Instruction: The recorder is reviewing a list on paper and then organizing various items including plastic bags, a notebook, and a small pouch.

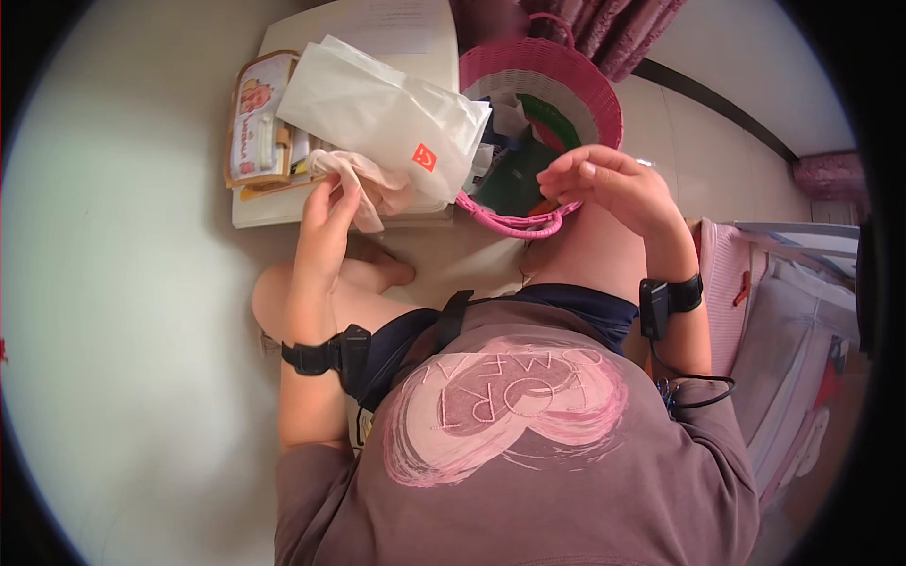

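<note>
A pale pink piece of thin cloth (pixel 368 187) is pinched between the thumb and fingers of my left hand (pixel 327 223). It hangs crumpled at the front of a low white table (pixel 248 214). Just behind the cloth lies a white bag (pixel 375 106) with a small orange square printed on it, its right end reaching over the rim of a basket. My right hand (pixel 616 185) is raised at the near right side of that pink and white woven basket (pixel 598 92). Its fingers are loosely bent, and nothing shows in it.
A pencil case (pixel 258 120) with a cartoon print and brown edging lies at the table's left side. Behind the bag is a sheet of paper (pixel 396 25) bearing writing. Inside the basket are a dark green item (pixel 513 177) and other things. A pink curtain (pixel 601 28) hangs behind it.
</note>
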A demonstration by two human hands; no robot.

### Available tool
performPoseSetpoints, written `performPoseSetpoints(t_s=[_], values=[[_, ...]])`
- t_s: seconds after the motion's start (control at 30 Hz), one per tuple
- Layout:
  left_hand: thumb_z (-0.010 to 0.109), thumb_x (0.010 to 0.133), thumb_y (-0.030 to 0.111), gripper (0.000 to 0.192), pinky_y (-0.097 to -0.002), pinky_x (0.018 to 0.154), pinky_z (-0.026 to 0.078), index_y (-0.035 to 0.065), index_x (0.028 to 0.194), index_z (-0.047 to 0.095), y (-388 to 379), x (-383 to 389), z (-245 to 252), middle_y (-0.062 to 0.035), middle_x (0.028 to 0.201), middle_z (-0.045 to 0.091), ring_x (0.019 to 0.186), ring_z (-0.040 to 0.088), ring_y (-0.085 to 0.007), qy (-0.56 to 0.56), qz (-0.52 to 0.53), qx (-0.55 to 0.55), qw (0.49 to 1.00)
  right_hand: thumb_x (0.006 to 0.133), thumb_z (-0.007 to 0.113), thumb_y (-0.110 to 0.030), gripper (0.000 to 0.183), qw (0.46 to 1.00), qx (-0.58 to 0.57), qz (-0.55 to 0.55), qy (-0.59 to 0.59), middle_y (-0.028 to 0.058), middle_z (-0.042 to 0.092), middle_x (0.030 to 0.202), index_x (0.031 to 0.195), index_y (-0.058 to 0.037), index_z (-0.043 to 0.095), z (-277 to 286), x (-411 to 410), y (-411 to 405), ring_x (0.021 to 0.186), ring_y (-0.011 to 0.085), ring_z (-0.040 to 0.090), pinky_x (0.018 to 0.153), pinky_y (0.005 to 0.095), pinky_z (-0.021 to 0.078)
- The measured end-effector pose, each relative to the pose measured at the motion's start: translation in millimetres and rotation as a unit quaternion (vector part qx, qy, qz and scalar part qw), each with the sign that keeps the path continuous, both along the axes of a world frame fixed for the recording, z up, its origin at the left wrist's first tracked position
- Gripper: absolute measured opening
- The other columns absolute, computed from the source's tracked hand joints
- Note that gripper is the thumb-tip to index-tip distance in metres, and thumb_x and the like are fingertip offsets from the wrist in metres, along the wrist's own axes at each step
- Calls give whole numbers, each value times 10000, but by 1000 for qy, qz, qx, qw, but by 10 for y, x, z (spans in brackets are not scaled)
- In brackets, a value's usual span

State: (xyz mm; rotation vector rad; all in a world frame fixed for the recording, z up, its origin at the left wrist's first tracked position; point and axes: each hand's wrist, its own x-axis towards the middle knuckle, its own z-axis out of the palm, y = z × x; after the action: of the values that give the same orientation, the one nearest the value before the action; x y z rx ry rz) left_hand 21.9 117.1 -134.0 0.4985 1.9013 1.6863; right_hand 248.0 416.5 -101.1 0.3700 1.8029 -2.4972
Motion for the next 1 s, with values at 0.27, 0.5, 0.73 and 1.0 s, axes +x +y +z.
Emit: performPoseSetpoints(t_s=[0.27, 0.5, 0.73, 1.0], values=[[695, 852, 128, 258, -242, 724, 438, -19, 1028, 578, 61, -197, -139, -17, 873, 568, 769, 494, -84, 124, -30, -106, 986, 951, 537, -277, 326, 984, 51, -114, -125, 101, 643, 1134, 1141, -27, 623, -528, -358, 580, 1026, 204, 622, 882, 314, 489], [717, 783, 97, 246, -295, 659, 416, 3, 956, 571, 79, -239, -186, -46, 815, 486, 707, 452, -156, 272, -56, -252, 927, 891, 571, -281, 304, 938, 225, -86, -249, 62, 688, 1006, 1058, -50, 676, -1365, -1247, 785, 860, 169, 656, 725, 273, 506], [686, 831, 85, 228, -256, 637, 391, 26, 1005, 552, 139, -248, -199, -7, 833, 456, 694, 398, -113, 249, -83, -239, 935, 819, 514, -173, 322, 637, 627, 421, -152, 144, 675, 1083, 1050, -25, 681, -2867, -1792, 700, 895, 282, 675, 732, 404, 534], [655, 811, 25, 287, -258, 662, 407, 15, 1062, 516, 493, -196, -146, -36, 904, 456, 723, 419, -120, 155, -132, -214, 955, 827, 604, -243, 398, 621, 489, 316, -525, 65, 573, 1313, 1214, -157, 643, -4188, -1580, 1089, 1138, 257, 595, 886, 464, 505]])
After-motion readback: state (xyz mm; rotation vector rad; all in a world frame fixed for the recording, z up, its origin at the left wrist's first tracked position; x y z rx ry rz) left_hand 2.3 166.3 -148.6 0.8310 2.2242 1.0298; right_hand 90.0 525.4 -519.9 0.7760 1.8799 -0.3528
